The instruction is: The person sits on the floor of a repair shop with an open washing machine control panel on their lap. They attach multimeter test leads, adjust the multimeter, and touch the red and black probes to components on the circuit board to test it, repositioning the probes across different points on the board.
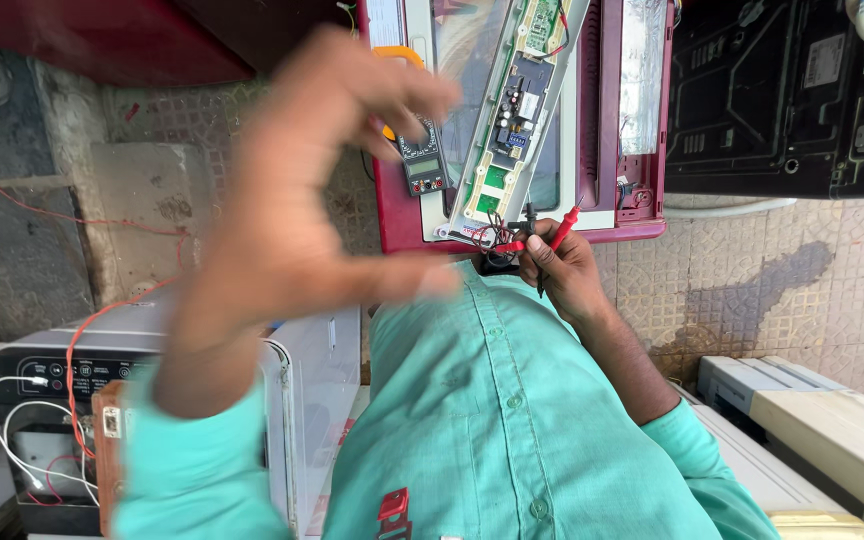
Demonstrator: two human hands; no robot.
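Observation:
My left hand is raised close to the camera and blurred. Its fingers and thumb are spread in a curve and hold nothing. My right hand grips a red probe and a black probe at the near edge of a maroon appliance top. The probe tips sit by a bundle of thin wires at the end of a long white control panel with an exposed circuit board. A multimeter lies on the appliance beside that panel, partly behind my left fingers.
A black appliance panel lies at the top right. A white machine with red and white loose wires stands at the lower left. Beige and white casings sit at the lower right on the patterned floor tiles.

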